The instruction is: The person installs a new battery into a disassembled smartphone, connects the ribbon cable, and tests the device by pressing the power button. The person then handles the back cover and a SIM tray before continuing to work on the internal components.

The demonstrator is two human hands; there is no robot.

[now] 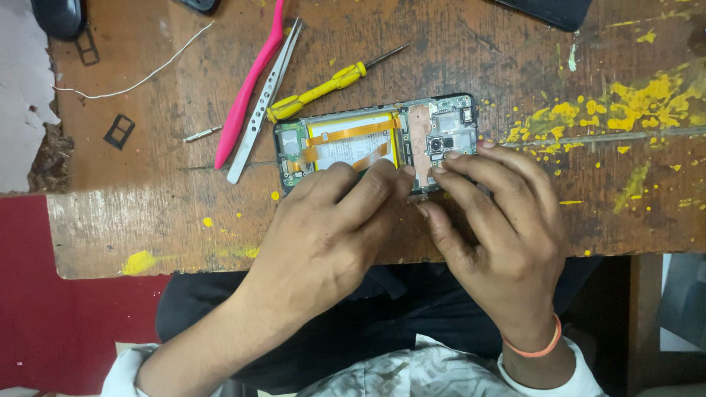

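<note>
- Opened phone [375,140] — back cover off, battery, orange flex cables and camera module exposed; lies flat near the front edge of the wooden tabletop [147,220], long side toward the person.
- Left hand [331,235] — rests over the phone's near edge, fingers curled, fingertips pressing on the battery area; nothing held.
- Right hand [500,228] — fingers bent, tips on the phone's camera end, beside the left hand's fingertips; nothing gripped; orange band [540,345] on the wrist.
- Yellow screwdriver [331,84] — just behind the phone, lying at a slant.
- Metal tweezers [261,106] and pink pry tool [250,84] — side by side, left of the phone.
- White wire [140,77] — far left of the tabletop, well apart from the hands.
- Two small black card trays [119,131] — near the left edge.
- Yellow paint splashes [647,99] — on the right part of the tabletop.
</note>
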